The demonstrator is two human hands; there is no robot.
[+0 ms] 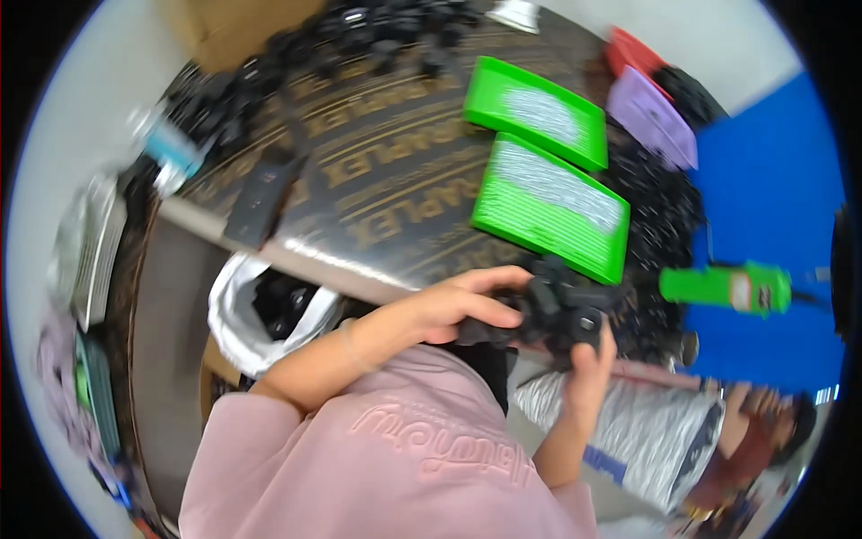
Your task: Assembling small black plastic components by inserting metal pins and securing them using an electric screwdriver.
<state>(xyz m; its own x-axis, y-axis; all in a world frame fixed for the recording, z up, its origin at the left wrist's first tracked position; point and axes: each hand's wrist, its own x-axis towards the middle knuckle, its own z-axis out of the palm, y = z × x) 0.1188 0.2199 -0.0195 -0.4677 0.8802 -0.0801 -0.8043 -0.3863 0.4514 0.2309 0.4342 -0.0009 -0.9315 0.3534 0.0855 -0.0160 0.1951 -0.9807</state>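
Observation:
In front of my chest, at the table's near edge, I hold black plastic parts (561, 310), blurred, their exact kind unclear. My left hand (471, 301) grips them from the left, thumb and fingers curled round. My right hand (591, 359) closes on the right side of the same cluster, its fingers partly hidden behind it. Whether this is one piece or several cannot be made out. Just beyond the hands lies a green ribbed tray (539, 235) partly filled with small silvery pieces. Behind it is a second green tray (489, 112) with similar pieces.
Black parts (664, 225) are heaped right of the trays, more (377, 40) at the back. A green power screwdriver (727, 287) is at the right. Purple (651, 117) and red baskets (628, 54) stand far right. A white bag (238, 314) hangs below the table; a person (745, 449) is lower right.

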